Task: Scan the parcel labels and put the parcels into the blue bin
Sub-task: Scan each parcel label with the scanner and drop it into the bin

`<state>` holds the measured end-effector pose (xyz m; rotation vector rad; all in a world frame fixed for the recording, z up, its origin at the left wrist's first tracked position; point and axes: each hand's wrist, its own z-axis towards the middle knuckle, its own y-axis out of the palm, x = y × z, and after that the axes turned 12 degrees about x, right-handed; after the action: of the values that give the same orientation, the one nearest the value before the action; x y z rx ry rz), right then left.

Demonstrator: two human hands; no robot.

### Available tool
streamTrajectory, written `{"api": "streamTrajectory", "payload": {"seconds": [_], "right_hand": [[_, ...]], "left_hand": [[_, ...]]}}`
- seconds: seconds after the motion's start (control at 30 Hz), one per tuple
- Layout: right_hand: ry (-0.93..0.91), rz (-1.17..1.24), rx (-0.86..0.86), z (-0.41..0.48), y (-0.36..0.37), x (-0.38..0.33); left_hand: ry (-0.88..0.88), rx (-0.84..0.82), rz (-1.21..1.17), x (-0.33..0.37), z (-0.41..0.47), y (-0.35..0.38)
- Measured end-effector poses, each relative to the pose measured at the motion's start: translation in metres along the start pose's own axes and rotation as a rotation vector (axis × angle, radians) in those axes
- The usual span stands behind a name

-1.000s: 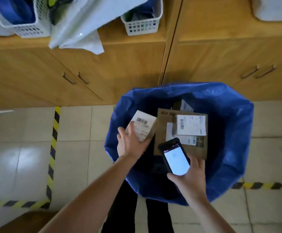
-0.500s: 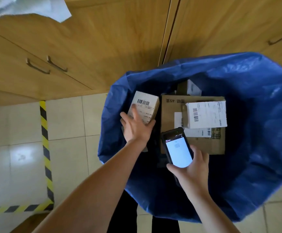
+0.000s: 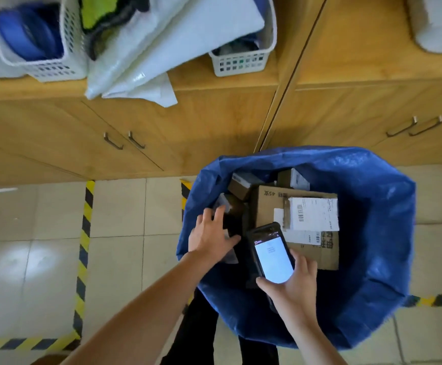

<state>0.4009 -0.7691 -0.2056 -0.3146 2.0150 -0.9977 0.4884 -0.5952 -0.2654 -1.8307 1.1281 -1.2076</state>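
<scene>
My left hand [image 3: 212, 238] is hovering splayed, empty, over the box [image 3: 231, 208]; it is seeming light, stiff, best pinched edgewise; my right hand [image 3: 293, 288] is clasping the scanner [image 3: 272, 256].

Single head-worn view, steeply downward and close over the blue bin [image 3: 378, 233], cabinets [image 3: 188, 127] beyond.

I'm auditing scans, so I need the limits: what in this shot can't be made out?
Head view only:
- phone screen text, in the right hand: too small, washed out.
- label print on the big box: too small.
- small parcel by the left hand: motion-blurred; contact unclear.
- bin bottom: hidden under parcels.
</scene>
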Motion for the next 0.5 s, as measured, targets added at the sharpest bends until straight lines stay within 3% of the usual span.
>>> {"api": "streamTrajectory", "payload": {"seconds": [0.2,0.5], "right_hand": [[-0.166,-0.010,-0.131,-0.037,-0.038,-0.026],[-0.608,-0.075,-0.424,-0.111,-0.091,-0.054]], "left_hand": [[-0.044,0.110,-0.023,-0.018,-0.072,-0.071],[-0.425,0.467,-0.175,-0.034,-0.251,-0.135]]}}
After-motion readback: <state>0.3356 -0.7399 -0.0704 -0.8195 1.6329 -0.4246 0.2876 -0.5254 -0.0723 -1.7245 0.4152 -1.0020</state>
